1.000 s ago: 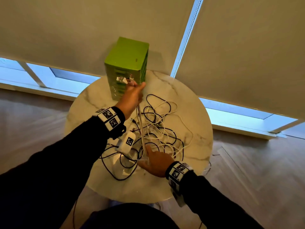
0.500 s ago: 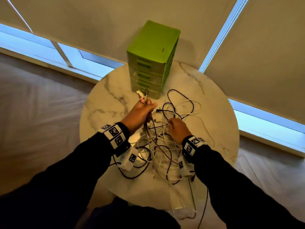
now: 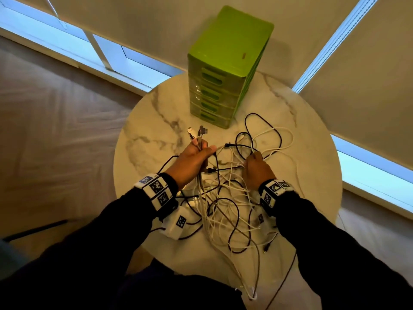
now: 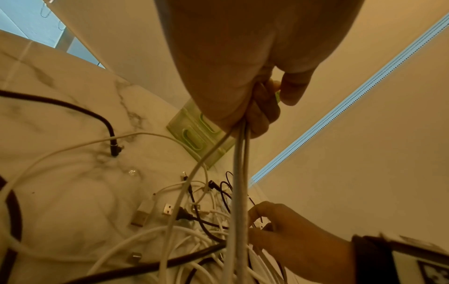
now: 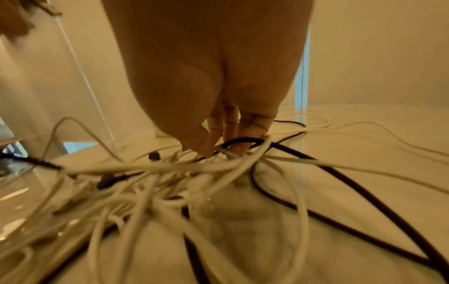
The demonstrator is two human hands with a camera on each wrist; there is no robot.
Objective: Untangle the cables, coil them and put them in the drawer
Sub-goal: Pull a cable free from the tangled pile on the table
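Observation:
A tangle of white and black cables (image 3: 225, 202) lies on the round marble table (image 3: 147, 139). My left hand (image 3: 196, 153) grips a bundle of several cables (image 4: 239, 173), their USB plugs (image 3: 197, 133) sticking up above the fist. My right hand (image 3: 254, 164) reaches into the tangle to the right and pinches a black and a white cable (image 5: 233, 148) between thumb and fingers. The green drawer tower (image 3: 225, 70) stands at the table's far side with all drawers closed.
Cable loops (image 3: 272, 139) spread to the right of the tower, and some strands (image 3: 252, 291) hang over the table's near edge. Window blinds (image 3: 368, 74) close off the back. Wooden floor (image 3: 55, 130) surrounds the table.
My left hand has come down from in front of the drawer tower to just above the table, still holding the bundle. My right hand has moved forward from the near edge into the tangle's far right.

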